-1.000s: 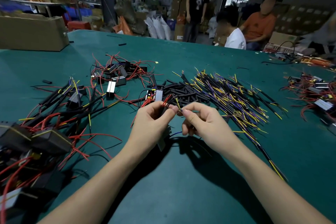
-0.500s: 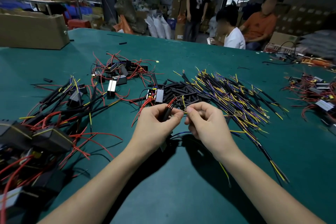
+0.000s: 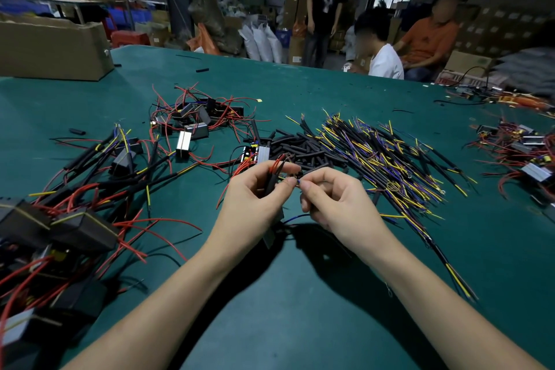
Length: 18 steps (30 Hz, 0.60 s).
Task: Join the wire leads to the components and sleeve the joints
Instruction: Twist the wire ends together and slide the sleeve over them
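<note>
My left hand (image 3: 255, 198) grips a small component (image 3: 271, 236) that hangs below the palm, with its red leads (image 3: 274, 164) and a black sleeve (image 3: 270, 185) sticking up between thumb and fingers. My right hand (image 3: 333, 201) pinches a blue wire lead (image 3: 295, 218) at its tip, right against the left fingertips. The joint itself is hidden between the fingers. Behind the hands lie a heap of black sleeves (image 3: 303, 147) and a pile of yellow and blue wire leads (image 3: 387, 159).
Sleeved components with red wires (image 3: 75, 219) crowd the left of the green table (image 3: 300, 324). More components (image 3: 192, 120) lie at mid left and at the far right (image 3: 522, 153). A cardboard box (image 3: 54, 48) stands at back left. People sit and stand beyond the far edge.
Both hands have drawn closer together and a little toward me. The yellow lead tip seen earlier between the fingers is gone; a blue lead now shows at the right fingertips.
</note>
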Each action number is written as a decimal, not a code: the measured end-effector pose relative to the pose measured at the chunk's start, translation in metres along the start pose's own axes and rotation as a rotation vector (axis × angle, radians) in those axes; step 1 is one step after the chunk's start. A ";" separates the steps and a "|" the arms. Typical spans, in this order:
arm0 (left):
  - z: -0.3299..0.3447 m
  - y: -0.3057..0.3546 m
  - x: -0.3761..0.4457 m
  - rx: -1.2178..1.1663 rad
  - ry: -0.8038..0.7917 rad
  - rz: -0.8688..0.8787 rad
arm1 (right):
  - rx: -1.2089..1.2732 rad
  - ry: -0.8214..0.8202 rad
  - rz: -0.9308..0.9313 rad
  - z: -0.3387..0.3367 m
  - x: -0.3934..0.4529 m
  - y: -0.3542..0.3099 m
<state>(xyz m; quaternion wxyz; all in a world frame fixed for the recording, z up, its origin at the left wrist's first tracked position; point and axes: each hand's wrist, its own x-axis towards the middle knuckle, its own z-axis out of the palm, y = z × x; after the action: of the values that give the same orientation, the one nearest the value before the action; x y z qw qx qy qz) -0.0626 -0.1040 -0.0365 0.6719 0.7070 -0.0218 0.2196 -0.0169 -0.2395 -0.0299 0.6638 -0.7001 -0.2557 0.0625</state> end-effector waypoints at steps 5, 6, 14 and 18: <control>-0.003 -0.001 0.002 -0.043 -0.034 -0.047 | -0.043 -0.037 -0.045 -0.004 -0.002 -0.003; -0.004 0.000 0.002 -0.052 -0.040 -0.054 | -0.051 -0.033 -0.063 -0.004 -0.003 -0.004; -0.002 0.001 0.000 -0.092 -0.021 -0.115 | -0.185 0.064 -0.223 -0.002 -0.007 0.000; -0.003 0.001 0.000 -0.081 -0.038 -0.124 | -0.175 0.083 -0.246 0.000 -0.006 0.001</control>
<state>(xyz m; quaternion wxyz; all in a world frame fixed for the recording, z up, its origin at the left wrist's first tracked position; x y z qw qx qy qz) -0.0639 -0.1016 -0.0352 0.7118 0.6832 0.0004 0.1629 -0.0220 -0.2423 -0.0323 0.6127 -0.7209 -0.3161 -0.0708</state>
